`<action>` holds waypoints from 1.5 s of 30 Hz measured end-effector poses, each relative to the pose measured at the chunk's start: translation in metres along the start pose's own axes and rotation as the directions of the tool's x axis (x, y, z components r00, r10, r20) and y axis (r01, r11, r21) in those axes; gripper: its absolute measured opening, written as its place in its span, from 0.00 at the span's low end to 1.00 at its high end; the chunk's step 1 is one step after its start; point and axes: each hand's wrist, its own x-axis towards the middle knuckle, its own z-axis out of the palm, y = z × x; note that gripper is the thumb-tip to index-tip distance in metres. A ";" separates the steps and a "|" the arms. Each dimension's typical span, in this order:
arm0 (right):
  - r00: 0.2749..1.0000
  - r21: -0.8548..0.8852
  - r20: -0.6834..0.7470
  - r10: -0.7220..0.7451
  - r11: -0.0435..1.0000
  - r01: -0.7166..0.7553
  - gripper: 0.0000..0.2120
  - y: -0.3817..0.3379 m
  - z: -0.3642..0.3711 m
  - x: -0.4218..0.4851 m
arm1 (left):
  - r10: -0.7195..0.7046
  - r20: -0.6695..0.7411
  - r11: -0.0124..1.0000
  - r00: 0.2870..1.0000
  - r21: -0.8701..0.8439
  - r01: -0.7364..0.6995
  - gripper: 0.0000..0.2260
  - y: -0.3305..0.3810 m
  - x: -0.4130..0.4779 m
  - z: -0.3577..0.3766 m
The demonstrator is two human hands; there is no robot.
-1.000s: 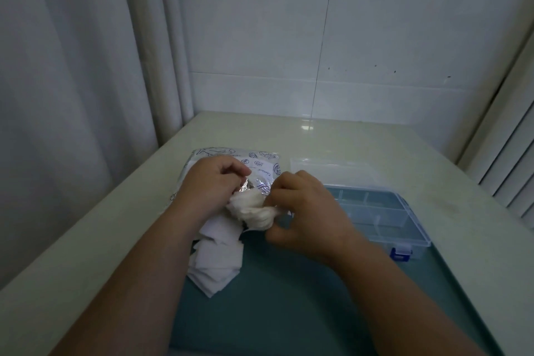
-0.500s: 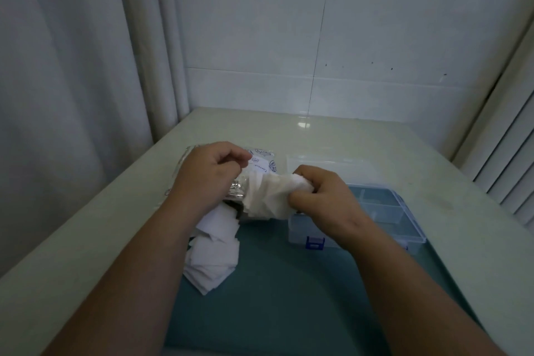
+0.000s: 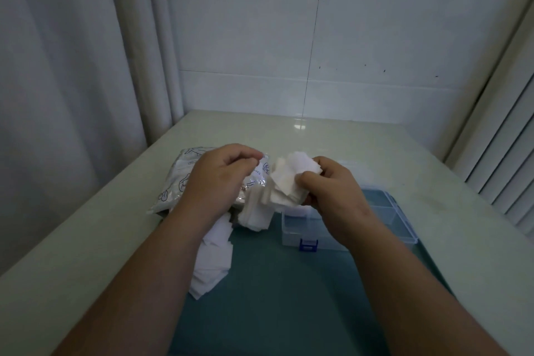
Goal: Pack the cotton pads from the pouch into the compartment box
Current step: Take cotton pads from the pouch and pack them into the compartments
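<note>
My right hand [image 3: 332, 191] grips a bunch of white cotton pads [image 3: 291, 179], held just above the left end of the clear compartment box [image 3: 384, 211] with blue latches. My left hand [image 3: 219, 176] pinches the mouth of the printed plastic pouch [image 3: 179, 179], which lies on the table at the left. More white pads [image 3: 213, 263] lie spilled in a loose heap below the pouch, partly hidden under my left forearm. The box's lid stands open behind it; its near-left compartment is hidden by my right hand.
A teal mat [image 3: 274, 298] covers the near part of the pale table [image 3: 433, 170]; the box and the spilled pads rest on it. A curtain hangs at the left, a tiled wall stands behind, and a blind is at the right.
My right hand has pulled the bunch of pads out of the pouch and carried it right, over the box's left end. My left hand stays on the pouch.
</note>
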 end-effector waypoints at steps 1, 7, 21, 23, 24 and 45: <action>1.000 -0.007 -0.003 -0.004 1.000 0.004 0.13 -0.001 0.000 -0.001 | -0.037 0.035 0.998 0.999 -0.043 0.039 0.08 0.003 -0.001 0.003; 0.999 -0.068 -0.021 -0.049 0.997 0.047 0.07 -0.008 -0.012 -0.002 | -0.129 0.198 0.991 0.972 0.054 0.121 0.12 0.018 0.002 0.016; 0.986 -0.375 0.148 0.071 0.927 -0.010 0.07 -0.019 -0.034 -0.010 | -0.271 0.227 0.922 0.935 -0.219 0.320 0.16 0.001 0.006 0.033; 0.981 -0.585 0.193 0.014 0.805 0.104 0.02 -0.019 -0.034 -0.010 | -0.284 0.129 0.919 0.950 -0.247 0.308 0.15 -0.004 0.010 0.024; 0.975 -0.640 0.222 0.000 0.755 0.146 0.01 -0.019 -0.031 -0.010 | -0.293 0.088 0.911 0.952 -0.275 0.306 0.14 -0.006 0.011 0.020; 0.771 -0.824 0.566 0.292 0.169 0.541 0.33 -0.011 0.014 -0.031 | -0.320 -0.002 0.882 0.947 -0.366 0.298 0.15 -0.007 0.014 0.011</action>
